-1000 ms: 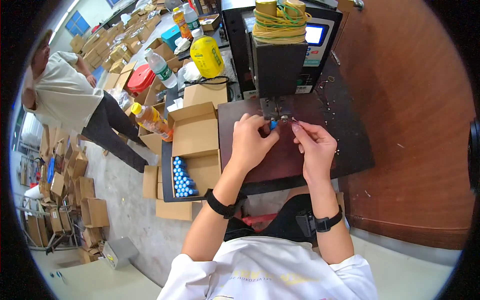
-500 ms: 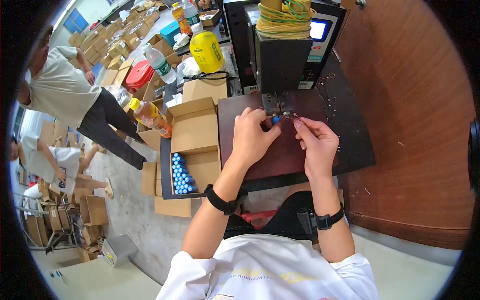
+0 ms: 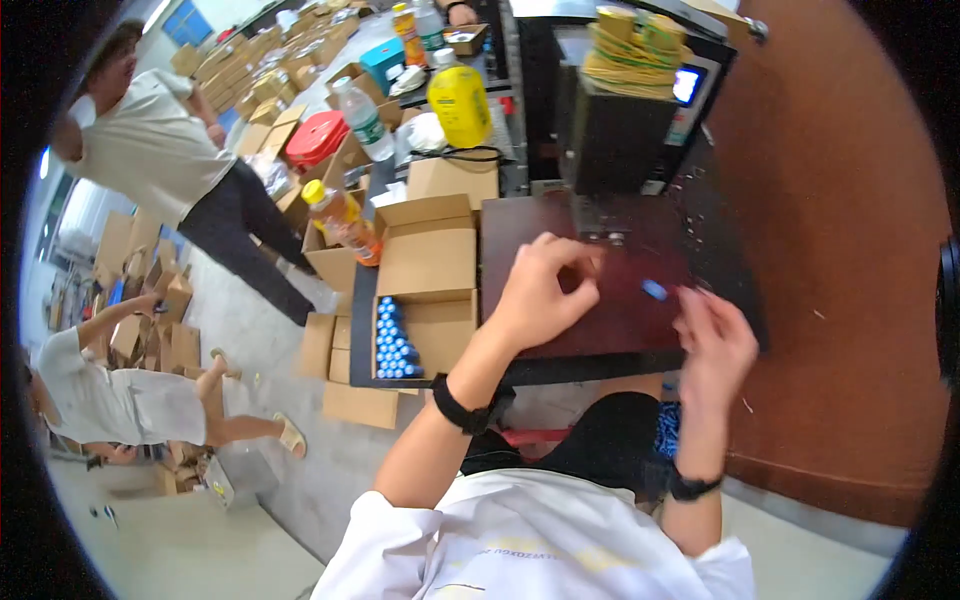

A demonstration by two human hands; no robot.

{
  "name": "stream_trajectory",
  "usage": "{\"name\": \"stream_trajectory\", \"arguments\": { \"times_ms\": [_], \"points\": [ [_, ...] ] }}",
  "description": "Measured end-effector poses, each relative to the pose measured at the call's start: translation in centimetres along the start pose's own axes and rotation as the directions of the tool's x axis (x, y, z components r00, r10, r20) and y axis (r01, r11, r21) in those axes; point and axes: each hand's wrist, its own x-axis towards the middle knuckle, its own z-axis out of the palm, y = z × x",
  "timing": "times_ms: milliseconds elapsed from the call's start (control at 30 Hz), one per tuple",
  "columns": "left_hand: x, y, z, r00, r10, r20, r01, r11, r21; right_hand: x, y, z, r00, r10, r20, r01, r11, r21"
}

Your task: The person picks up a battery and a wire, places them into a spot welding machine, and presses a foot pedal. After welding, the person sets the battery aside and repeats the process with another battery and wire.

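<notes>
Over the dark red work plate [image 3: 620, 325], my right hand [image 3: 715, 335] pinches what looks like a thin dark lead. A small blue cylindrical battery cell [image 3: 655, 290] hangs beside its fingertips, seemingly on that lead; motion blur hides the join. My left hand [image 3: 550, 292] hovers at the plate's left part, thumb and forefinger curved with a gap between them, nothing visible inside. Just beyond are the small metal tips [image 3: 605, 238] under the black bench machine [image 3: 620, 140]. Left of the plate, an open cardboard box [image 3: 430, 330] contains several upright blue battery cells [image 3: 395, 345].
Yellow-green wire coils [image 3: 635, 55] top the machine. Bottles, including a yellow jug [image 3: 460, 105] and an orange drink bottle [image 3: 340, 222], stand behind and left of the box. A brown wooden panel [image 3: 830, 250] borders the right. Two people [image 3: 170, 140] are at left among cartons.
My right hand has drawn back rightward from the machine's tips with the blue battery cell. My left hand has let go of the cell and moved slightly nearer me. The view has shifted.
</notes>
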Motion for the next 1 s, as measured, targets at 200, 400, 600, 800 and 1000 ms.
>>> {"name": "stream_trajectory", "arguments": {
  "times_ms": [200, 400, 600, 800, 1000],
  "points": [
    [-6.5, 0.1, -8.8, 0.959, -0.252, -0.127, 0.274, 0.939, 0.207, -2.9, 1.6, -18.1, 0.981, -0.08, -0.176, 0.016, 0.942, -0.335],
    [-11.9, -2.3, -14.5, 0.817, -0.542, 0.196, 0.162, 0.542, 0.825, -3.6, 9.4, -28.3, 0.993, -0.115, 0.011, 0.085, 0.666, -0.741],
    [-11.8, -3.1, -14.3, 0.787, -0.535, 0.306, -0.048, 0.441, 0.896, -2.6, 5.5, -22.3, 0.999, -0.047, -0.003, 0.036, 0.793, -0.608],
    [-6.1, 2.5, -13.1, 0.94, -0.341, -0.026, 0.322, 0.857, 0.402, -1.1, -0.2, -11.9, 0.968, -0.225, 0.111, 0.25, 0.902, -0.351],
    [-4.1, 2.2, -8.0, 0.967, -0.111, 0.228, -0.051, 0.797, 0.602, 1.8, -0.4, -3.7, 0.888, -0.327, 0.325, 0.426, 0.85, -0.31]
  ]
}}
